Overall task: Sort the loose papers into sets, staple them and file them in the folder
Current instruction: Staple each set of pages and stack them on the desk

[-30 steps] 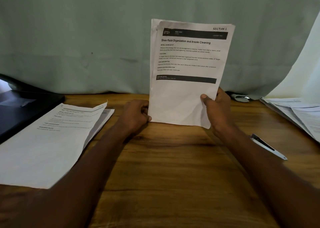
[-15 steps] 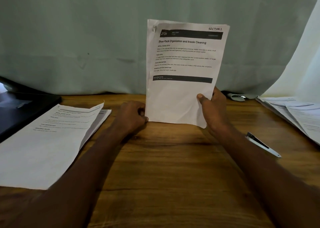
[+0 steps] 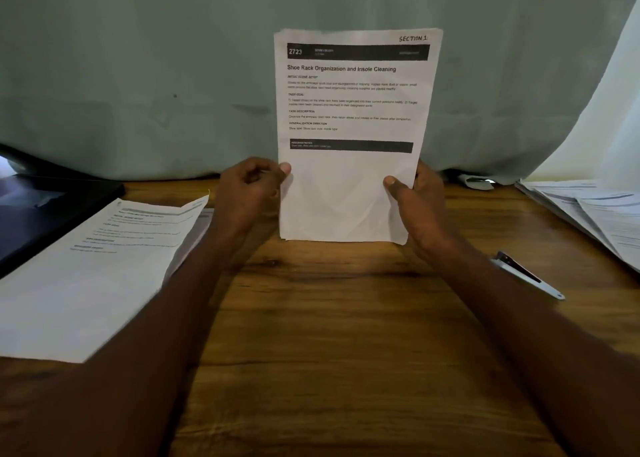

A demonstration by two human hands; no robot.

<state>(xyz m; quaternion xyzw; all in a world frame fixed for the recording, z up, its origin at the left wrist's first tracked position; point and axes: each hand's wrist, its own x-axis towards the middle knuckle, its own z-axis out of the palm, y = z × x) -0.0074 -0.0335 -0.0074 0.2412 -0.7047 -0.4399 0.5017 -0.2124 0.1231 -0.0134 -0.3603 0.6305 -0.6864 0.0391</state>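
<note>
Head view, the only one. Both hands hold one set of papers (image 3: 353, 186) upright above the middle of the bench (image 3: 329, 318), its bottom edge on or just over the wood; contact cannot be confirmed. The left hand (image 3: 247, 189) pinches the left margin, thumb on the front face. The right hand (image 3: 414, 200) clasps the right edge, thumb on the front. Each grip is closed on the set. The top sheet is marked "Section 1". Layered corners at the bottom show several sheets; whether a staple is in cannot be told.

Progress, as judged: sorting is partly done. One stack of papers (image 3: 104, 266) lies flat at the left, overlapping a black folder (image 3: 52, 214) at the bench's left edge. A further pile of sheets (image 3: 595, 217) lies fanned at the right, apparently still loose. The stapler (image 3: 526, 276) lies just beside the right forearm. Nothing is seen filed; squaring, stapling and filing appear outstanding.

Clearance: the centre of the bench is bare wood, ample for laying the set down. A curtain (image 3: 138, 75) closes off the rear edge. The side piles narrow lateral room.
</note>
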